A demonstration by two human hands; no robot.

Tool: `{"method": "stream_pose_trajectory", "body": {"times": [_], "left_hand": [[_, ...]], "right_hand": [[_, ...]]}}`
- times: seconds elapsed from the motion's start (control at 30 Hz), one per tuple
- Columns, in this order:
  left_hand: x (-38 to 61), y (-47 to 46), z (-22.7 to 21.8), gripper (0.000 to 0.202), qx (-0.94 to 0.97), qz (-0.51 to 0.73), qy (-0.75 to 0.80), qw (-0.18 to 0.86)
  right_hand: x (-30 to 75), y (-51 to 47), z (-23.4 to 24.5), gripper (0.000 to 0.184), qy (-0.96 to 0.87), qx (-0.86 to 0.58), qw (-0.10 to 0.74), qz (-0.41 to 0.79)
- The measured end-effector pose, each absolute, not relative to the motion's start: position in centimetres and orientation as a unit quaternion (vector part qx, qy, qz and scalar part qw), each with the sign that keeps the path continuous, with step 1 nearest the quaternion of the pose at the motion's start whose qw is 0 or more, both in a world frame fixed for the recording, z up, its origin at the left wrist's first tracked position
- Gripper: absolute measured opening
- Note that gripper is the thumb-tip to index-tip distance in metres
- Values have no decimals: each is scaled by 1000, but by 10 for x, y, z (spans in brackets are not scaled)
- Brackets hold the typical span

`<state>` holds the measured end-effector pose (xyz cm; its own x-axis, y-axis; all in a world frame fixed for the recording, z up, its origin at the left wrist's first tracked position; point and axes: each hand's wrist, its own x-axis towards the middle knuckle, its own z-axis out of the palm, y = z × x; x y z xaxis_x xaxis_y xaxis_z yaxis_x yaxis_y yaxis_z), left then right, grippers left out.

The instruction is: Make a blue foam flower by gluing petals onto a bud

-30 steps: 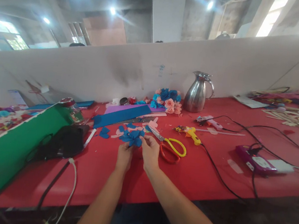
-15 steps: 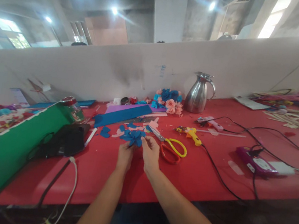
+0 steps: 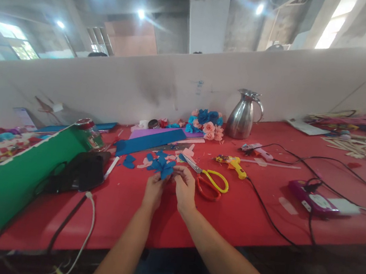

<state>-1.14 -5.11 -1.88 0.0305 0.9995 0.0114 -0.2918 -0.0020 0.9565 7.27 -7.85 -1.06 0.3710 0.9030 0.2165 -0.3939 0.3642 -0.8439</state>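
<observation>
A blue paper flower (image 3: 162, 167) with spread petals is held just above the red table. My left hand (image 3: 153, 191) is closed around its underside, so the base is hidden. From the other side, my right hand (image 3: 184, 188) has its fingertips pinched at the flower's right edge; exactly what they grip there is too small to make out. Scissors (image 3: 212, 184) with one yellow and one red handle lie just right of my right hand. Loose blue petals (image 3: 129, 161) and pink paper scraps (image 3: 145, 163) are scattered beyond the flower.
Blue paper strips (image 3: 151, 142) lie behind the scraps, near finished blue and pink flowers (image 3: 210, 126) and a steel jug (image 3: 241, 115). To the right are a yellow glue gun (image 3: 235, 166), cables and a purple power strip (image 3: 313, 200). A green board (image 3: 24, 173) and black bag (image 3: 79, 170) stand left.
The flower has tilted and turned a little in my left hand. My right fingertips have shifted slightly down along its right edge.
</observation>
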Motion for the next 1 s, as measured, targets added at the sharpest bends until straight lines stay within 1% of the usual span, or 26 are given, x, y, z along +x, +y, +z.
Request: {"method": "stream_pose_trajectory", "body": {"times": [0.13, 0.27, 0.43, 0.67, 0.83, 1.0], "left_hand": [[-12, -51, -16, 35, 389, 555, 384, 627], [-14, -51, -12, 35, 369, 544, 382, 649], [-13, -53, -9, 32, 374, 542, 386, 646], [-12, -58, -10, 23, 430, 501, 371, 653], [-11, -59, -12, 17, 466, 493, 374, 632], [-12, -60, -13, 20, 481, 485, 374, 627]], "right_hand": [[75, -79, -13, 17, -388, -393, 739, 386], [77, -78, -14, 14, -427, -425, 725, 335], [79, -77, -12, 13, -483, -460, 694, 272], [78, -80, -11, 9, -502, -512, 664, 213], [79, -84, -9, 6, -499, -517, 674, 171], [79, -85, -10, 5, -491, -513, 680, 184]]}}
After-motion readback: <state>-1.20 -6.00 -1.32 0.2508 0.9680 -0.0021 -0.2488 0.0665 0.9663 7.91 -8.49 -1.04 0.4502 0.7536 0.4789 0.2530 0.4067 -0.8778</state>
